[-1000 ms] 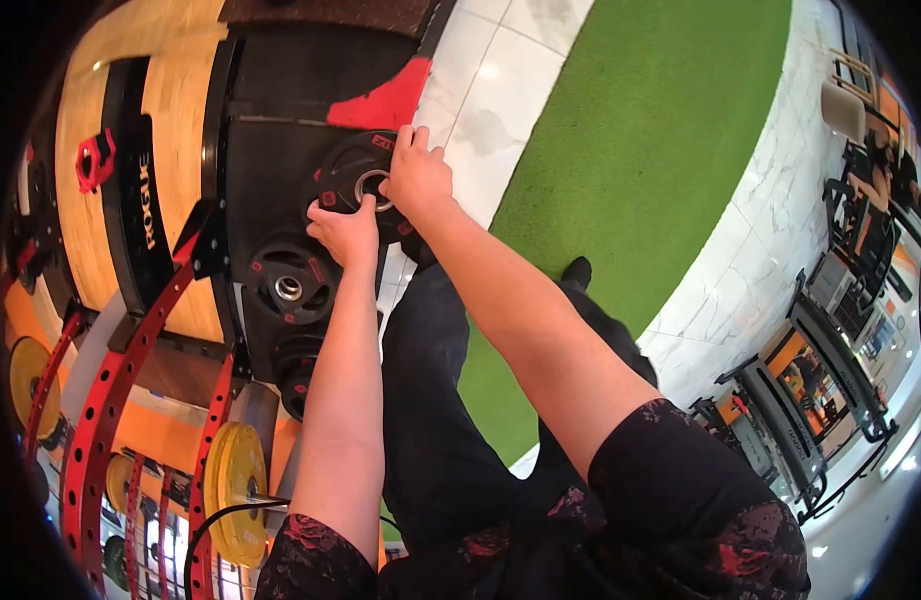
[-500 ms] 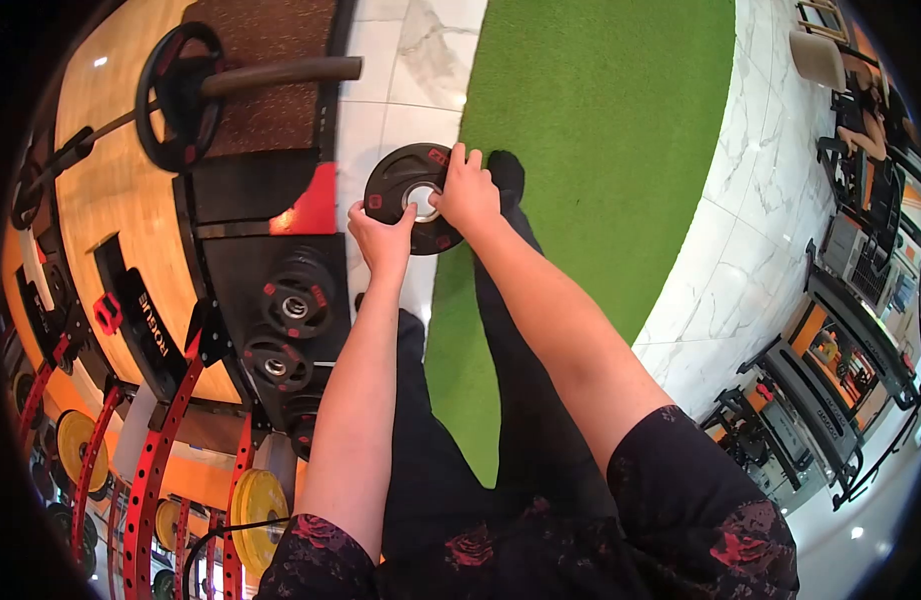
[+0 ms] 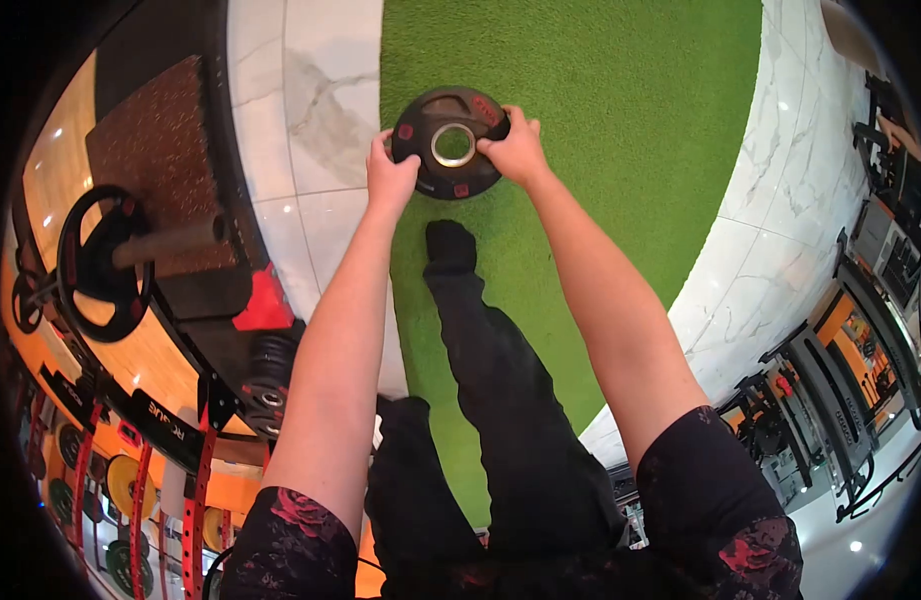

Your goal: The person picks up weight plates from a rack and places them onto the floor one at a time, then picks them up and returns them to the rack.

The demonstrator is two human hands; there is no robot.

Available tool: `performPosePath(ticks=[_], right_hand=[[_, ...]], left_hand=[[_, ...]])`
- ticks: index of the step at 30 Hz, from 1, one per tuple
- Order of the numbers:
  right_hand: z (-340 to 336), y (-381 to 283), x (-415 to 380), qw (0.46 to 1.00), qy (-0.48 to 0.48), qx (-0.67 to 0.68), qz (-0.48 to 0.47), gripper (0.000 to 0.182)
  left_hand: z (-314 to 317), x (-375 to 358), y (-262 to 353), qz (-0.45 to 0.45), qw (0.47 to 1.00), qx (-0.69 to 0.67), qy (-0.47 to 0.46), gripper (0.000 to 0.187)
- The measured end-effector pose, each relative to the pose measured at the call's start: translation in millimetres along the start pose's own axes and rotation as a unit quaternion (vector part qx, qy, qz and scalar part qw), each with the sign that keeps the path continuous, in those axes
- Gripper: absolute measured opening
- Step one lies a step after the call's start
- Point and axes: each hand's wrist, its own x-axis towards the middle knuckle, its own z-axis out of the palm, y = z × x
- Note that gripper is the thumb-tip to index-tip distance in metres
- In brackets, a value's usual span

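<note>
A round black weight plate (image 3: 443, 105) with small red marks and a metal-ringed centre hole is held between my two hands above the green turf. My left hand (image 3: 391, 172) grips its left edge, thumb on the face. My right hand (image 3: 516, 148) grips the right edge, its thumb near the centre hole. Green shows through the hole. The fingers behind the plate are hidden.
Green turf (image 3: 601, 120) runs beside marble tiles (image 3: 326, 120). At the left, a barbell (image 3: 171, 243) carries a black plate (image 3: 106, 262), with stacked plates (image 3: 269, 370) and a red rack (image 3: 194, 510) lower down. Gym machines (image 3: 821, 390) stand at the right, near another person's arm (image 3: 901, 137).
Both hands have carried the plate from the tile edge to over the turf. The view has shifted, and one foot now shows below the plate.
</note>
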Motion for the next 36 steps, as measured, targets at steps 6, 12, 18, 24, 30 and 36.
performPosePath(ticks=[6,12,18,24,30,36], right_hand=[[13,11,109,0.999,0.032,0.026,-0.011,0.077],[37,11,132,0.996,0.071,0.056,-0.026,0.078],[29,3,87,0.992,0.047,-0.034,-0.113,0.064],[103,-62,-76,0.972,-0.131,-0.092,-0.174,0.044],[234,-88,-229,0.928,-0.267,-0.165,-0.2,0.041],[391,-85,-371,0.885,-0.381,-0.155,-0.217,0.046]], left_hand=[[39,106,7,0.032,0.999,-0.008,0.005,0.067],[37,134,31,0.035,0.999,0.021,-0.002,0.071],[11,84,16,0.101,0.991,0.081,0.019,0.064],[-119,-81,-76,-0.065,0.997,-0.012,0.03,0.04],[-274,-248,-207,-0.177,0.967,-0.117,0.141,0.03],[-406,-359,-365,-0.132,0.919,0.059,0.366,0.036]])
